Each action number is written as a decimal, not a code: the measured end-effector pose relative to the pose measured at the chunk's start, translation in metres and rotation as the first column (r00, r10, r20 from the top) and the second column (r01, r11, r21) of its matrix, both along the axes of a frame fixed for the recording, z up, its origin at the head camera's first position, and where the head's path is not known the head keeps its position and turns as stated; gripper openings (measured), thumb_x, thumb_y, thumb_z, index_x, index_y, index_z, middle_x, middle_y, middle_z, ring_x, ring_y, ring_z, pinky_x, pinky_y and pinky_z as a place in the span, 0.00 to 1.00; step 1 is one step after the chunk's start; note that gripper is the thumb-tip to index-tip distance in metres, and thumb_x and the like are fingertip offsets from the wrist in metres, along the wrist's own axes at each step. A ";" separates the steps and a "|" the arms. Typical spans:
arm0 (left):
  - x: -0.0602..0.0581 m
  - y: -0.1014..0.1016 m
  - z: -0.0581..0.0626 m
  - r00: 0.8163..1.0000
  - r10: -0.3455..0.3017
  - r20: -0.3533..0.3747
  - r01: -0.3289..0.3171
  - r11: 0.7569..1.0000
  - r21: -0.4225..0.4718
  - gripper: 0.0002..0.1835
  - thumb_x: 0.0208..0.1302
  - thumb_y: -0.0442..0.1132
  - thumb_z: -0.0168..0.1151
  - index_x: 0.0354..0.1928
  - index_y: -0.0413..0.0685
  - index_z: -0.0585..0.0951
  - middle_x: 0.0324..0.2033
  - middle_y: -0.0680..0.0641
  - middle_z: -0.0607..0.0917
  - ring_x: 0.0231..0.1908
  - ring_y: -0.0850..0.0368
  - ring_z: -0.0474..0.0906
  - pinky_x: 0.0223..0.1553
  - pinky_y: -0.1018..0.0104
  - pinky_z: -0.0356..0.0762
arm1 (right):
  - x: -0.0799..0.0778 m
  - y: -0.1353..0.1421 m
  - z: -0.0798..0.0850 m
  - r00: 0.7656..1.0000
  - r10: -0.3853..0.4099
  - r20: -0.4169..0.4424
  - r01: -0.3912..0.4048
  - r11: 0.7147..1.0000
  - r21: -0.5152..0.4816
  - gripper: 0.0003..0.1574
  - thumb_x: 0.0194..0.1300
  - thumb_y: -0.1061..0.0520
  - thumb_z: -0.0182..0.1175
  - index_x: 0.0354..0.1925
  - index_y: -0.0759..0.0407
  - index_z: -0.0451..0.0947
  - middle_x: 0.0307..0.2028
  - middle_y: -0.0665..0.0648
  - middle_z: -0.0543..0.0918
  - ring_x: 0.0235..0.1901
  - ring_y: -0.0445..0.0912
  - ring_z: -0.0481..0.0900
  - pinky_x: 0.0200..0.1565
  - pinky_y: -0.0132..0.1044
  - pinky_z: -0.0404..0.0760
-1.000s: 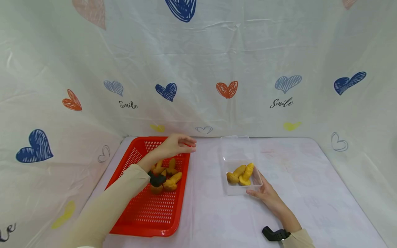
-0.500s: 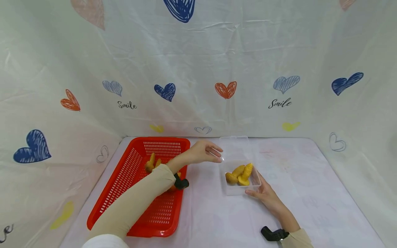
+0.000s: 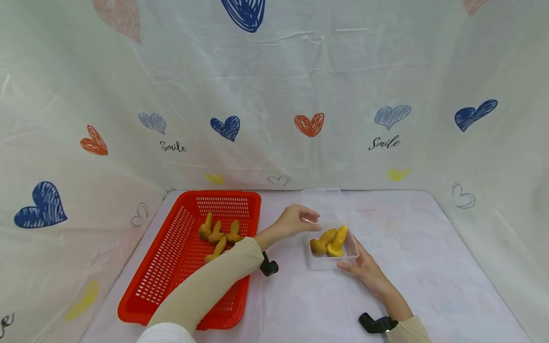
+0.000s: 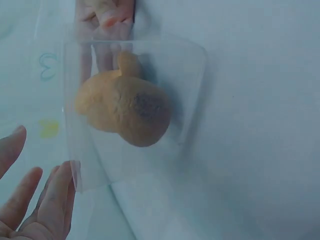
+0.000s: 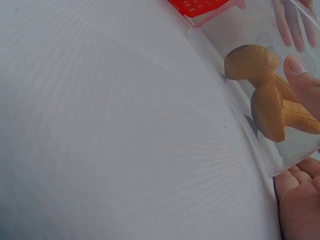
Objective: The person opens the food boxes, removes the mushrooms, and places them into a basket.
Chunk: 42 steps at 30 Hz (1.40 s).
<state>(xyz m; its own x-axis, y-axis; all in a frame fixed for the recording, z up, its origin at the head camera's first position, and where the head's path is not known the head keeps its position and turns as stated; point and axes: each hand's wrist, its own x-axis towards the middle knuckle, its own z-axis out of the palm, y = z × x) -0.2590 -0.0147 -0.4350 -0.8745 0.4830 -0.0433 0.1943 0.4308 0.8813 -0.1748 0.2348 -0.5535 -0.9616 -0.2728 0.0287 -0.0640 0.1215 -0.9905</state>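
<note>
A clear plastic box (image 3: 321, 266) with its lid (image 3: 321, 197) folded back stands on the table, two mushrooms (image 3: 339, 240) inside. My right hand (image 3: 368, 271) holds the box's right front corner, thumb at the front wall and fingers along the right side. My left hand (image 3: 295, 221), holding nothing, hovers by the far left corner near the lid hinge, fingers relaxed. In the left wrist view its fingertips (image 4: 60, 172) overlap the box's edge. One rounded brown mushroom cap (image 4: 142, 112) faces that camera through the clear wall.
A red perforated basket (image 3: 160, 259) stands on the left with several mushrooms (image 3: 216, 232) in it; my left sleeve (image 3: 210, 286) crosses over it. Behind the white-covered table (image 3: 429, 267) hangs a sheet (image 3: 274, 90) printed with hearts.
My left hand has moved right, from over the red basket to the far left corner of the box. The right hand keeps its grip on the box.
</note>
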 end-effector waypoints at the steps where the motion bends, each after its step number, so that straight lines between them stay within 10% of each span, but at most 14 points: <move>1: 0.001 0.002 -0.002 1.000 0.011 -0.007 -0.011 1.000 0.002 0.19 0.57 0.37 0.75 0.51 0.40 0.85 0.47 0.41 0.87 0.41 0.55 0.86 0.44 0.67 0.83 | 0.000 0.000 0.000 1.000 0.002 -0.001 -0.002 1.000 0.002 0.61 0.66 0.62 0.66 0.81 0.49 0.37 0.79 0.59 0.38 0.76 0.60 0.32 0.68 0.70 0.36; 30: 0.024 0.053 -0.022 0.997 0.006 -0.074 -0.006 1.000 -0.002 0.19 0.60 0.35 0.73 0.52 0.33 0.84 0.47 0.42 0.87 0.42 0.58 0.85 0.41 0.74 0.82 | 0.001 0.000 0.000 1.000 0.010 0.005 -0.010 1.000 0.000 0.60 0.66 0.61 0.66 0.81 0.47 0.39 0.79 0.57 0.38 0.76 0.58 0.35 0.70 0.54 0.45; 42: 0.027 0.066 -0.024 0.997 0.007 -0.072 -0.012 0.998 -0.065 0.23 0.60 0.35 0.73 0.56 0.32 0.81 0.50 0.41 0.86 0.44 0.57 0.84 0.43 0.76 0.80 | 0.001 0.000 0.000 1.000 0.010 -0.023 -0.011 1.000 -0.009 0.59 0.66 0.62 0.66 0.80 0.48 0.40 0.79 0.59 0.41 0.76 0.61 0.36 0.69 0.62 0.43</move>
